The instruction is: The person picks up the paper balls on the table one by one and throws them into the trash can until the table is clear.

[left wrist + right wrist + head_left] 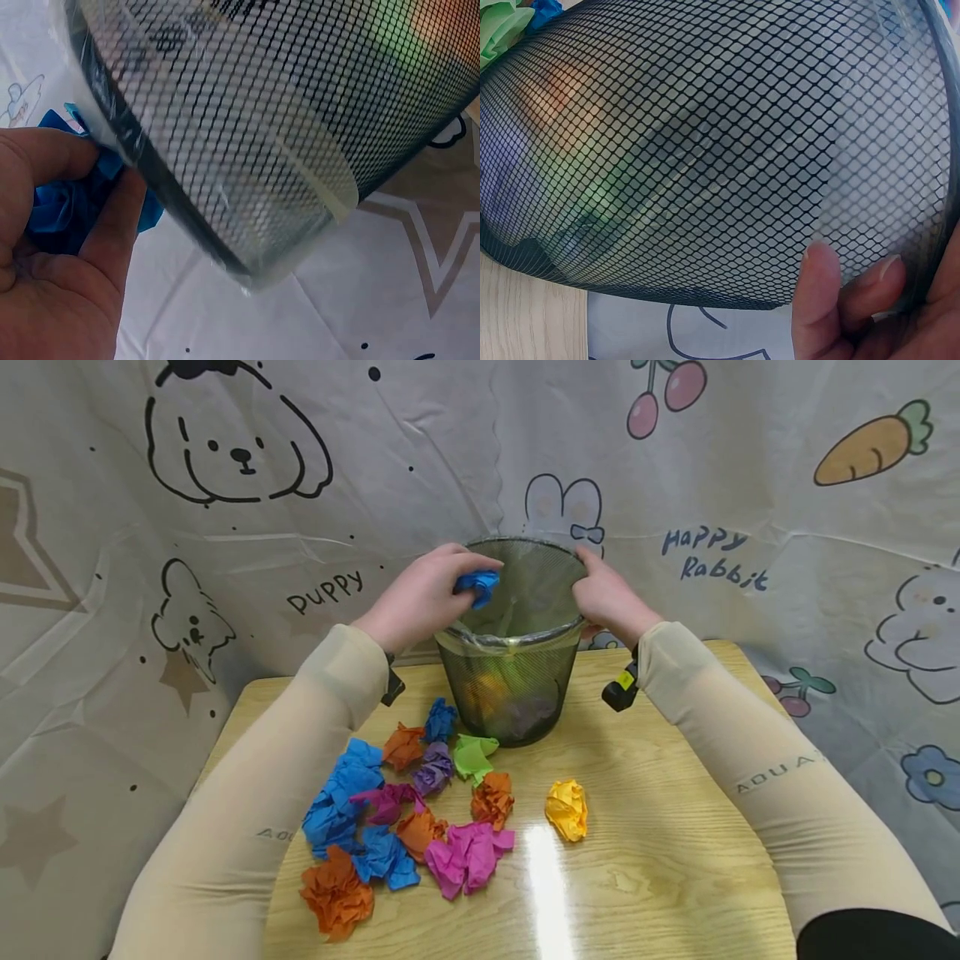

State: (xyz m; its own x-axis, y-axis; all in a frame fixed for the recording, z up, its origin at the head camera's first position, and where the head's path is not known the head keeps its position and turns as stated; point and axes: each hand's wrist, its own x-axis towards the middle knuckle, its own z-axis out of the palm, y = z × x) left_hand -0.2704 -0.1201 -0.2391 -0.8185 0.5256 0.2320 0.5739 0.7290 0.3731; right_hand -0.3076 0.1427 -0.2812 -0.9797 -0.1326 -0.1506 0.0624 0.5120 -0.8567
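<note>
My left hand (429, 592) grips a crumpled blue paper ball (477, 585) at the left rim of a black mesh wastebasket (510, 685). In the left wrist view the blue paper (67, 214) sits between thumb and fingers, right beside the rim. The basket has a clear plastic liner folded over its rim and tilts slightly. My right hand (609, 596) holds the basket's right rim, its fingers (817, 281) curled against the outside of the mesh in the right wrist view. Through the mesh, blurred orange, green and purple paper shows at the bottom.
Crumpled papers lie left of and before the basket: several blue and orange ones, a purple ball (433, 768), a green one (474, 757) and a pink one (470, 858). A yellow ball (567, 810) lies apart on the wooden table (675, 860). A printed curtain (450, 443) hangs behind.
</note>
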